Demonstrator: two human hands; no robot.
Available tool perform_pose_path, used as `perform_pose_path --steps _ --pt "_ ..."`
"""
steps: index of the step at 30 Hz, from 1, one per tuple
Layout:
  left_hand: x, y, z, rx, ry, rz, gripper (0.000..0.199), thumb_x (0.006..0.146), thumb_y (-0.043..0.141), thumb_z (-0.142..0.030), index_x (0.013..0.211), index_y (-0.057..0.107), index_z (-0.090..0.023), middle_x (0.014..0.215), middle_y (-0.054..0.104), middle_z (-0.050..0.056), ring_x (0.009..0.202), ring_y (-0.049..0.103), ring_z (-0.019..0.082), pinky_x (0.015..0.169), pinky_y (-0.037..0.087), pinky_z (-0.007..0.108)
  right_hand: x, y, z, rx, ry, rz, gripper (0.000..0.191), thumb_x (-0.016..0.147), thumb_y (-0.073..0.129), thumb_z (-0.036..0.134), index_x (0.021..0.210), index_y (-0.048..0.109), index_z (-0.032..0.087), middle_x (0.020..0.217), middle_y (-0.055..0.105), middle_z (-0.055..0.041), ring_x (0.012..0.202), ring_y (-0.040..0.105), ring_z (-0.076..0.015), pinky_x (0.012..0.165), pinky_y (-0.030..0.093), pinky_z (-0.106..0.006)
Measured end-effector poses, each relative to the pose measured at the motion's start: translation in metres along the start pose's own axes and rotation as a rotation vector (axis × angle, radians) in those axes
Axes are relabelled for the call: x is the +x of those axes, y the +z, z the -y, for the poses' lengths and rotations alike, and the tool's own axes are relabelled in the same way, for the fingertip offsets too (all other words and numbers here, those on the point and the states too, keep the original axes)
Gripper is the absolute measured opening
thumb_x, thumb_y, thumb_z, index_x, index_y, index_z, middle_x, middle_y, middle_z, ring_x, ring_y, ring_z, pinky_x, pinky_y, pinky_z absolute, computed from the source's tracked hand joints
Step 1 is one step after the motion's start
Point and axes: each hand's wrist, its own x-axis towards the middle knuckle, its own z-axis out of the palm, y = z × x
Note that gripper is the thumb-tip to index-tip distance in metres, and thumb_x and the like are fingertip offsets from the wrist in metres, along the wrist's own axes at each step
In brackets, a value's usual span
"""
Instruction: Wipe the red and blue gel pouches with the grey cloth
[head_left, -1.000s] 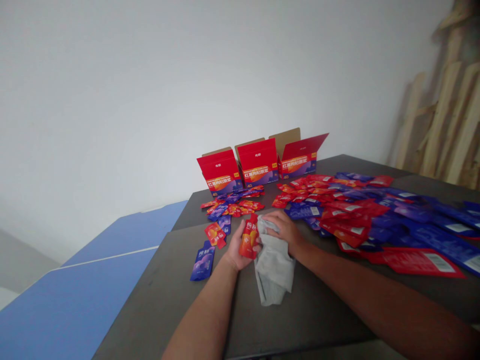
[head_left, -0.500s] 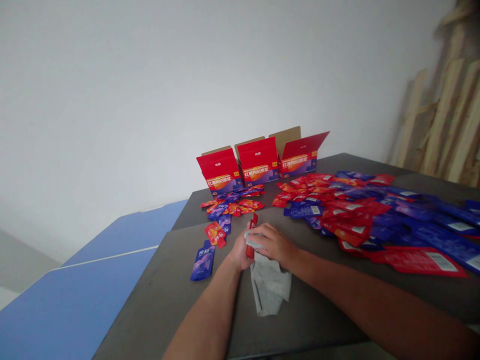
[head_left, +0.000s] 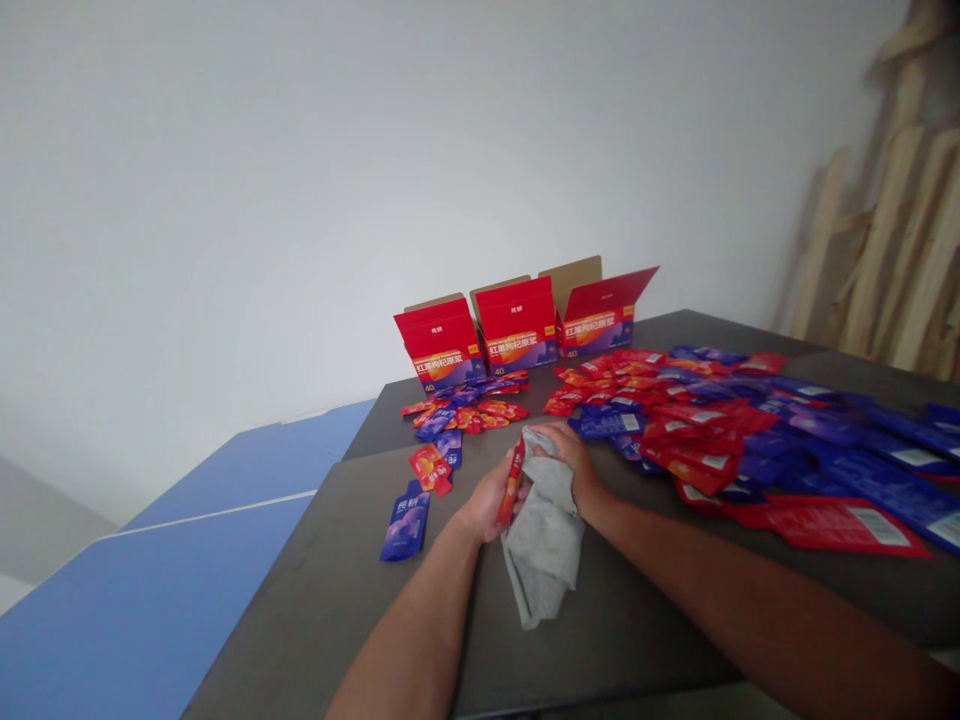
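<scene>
Near the middle of the dark table (head_left: 300, 600), my left hand (head_left: 491, 500) is closed around a red sachet (head_left: 513, 482) that is seen nearly edge-on. My right hand (head_left: 568, 460) grips the upper part of a grey cloth (head_left: 551, 530), right beside the sachet. The cloth hangs down toward the tabletop. Left of my hands lie a blue sachet (head_left: 406, 524) and a red-orange sachet (head_left: 430, 468). Some fingertips of both hands are hidden by the cloth and the sachet.
Three open red boxes (head_left: 444, 358), (head_left: 517, 335), (head_left: 596, 325) stand at the back. Several small sachets (head_left: 469, 412) lie before them. A large heap of red and blue sachets (head_left: 705, 420) covers the right side. A blue table (head_left: 187, 580) adjoins at left; wooden slats (head_left: 885, 240) lean at right.
My right hand has moved slightly up and right with the cloth, which now covers more space between the hands. The sachet has tilted and shows more of its printed face.
</scene>
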Motion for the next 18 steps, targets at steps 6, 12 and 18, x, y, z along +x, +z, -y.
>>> perform_pose_path --steps 6,12,18 --pt "-0.004 -0.004 -0.006 -0.155 -0.05 0.063 0.056 0.079 0.043 -0.07 0.065 0.051 -0.017 0.051 0.038 -0.003 0.038 0.03 0.006 0.037 0.021 0.019 0.002 0.001 -0.012 -0.068 0.032 0.024 0.027 0.08 0.052 0.025 0.103 0.066 0.02 0.098 0.062 -0.0068 0.094 0.058 -0.0205 0.086 0.048 -0.036" --pt "-0.009 -0.01 -0.019 -0.537 0.262 -0.013 0.043 0.083 0.049 -0.055 0.082 0.059 -0.013 0.061 0.049 0.001 0.048 0.043 0.007 0.042 0.034 0.016 -0.004 0.006 -0.016 -0.159 -0.065 0.176 0.027 0.077 0.056 0.017 0.102 0.066 0.02 0.097 0.061 -0.0052 0.092 0.056 -0.0192 0.083 0.047 -0.033" --pt "-0.006 -0.014 -0.018 -0.686 0.434 -0.246 0.037 0.084 0.049 -0.049 0.086 0.062 -0.014 0.081 0.064 0.007 0.077 0.061 0.015 0.072 0.052 0.027 -0.012 -0.002 0.024 -0.371 -0.319 0.384 0.054 0.077 0.068 0.027 0.128 0.051 0.021 0.119 0.055 -0.0109 0.109 0.048 -0.0254 0.091 0.039 -0.041"
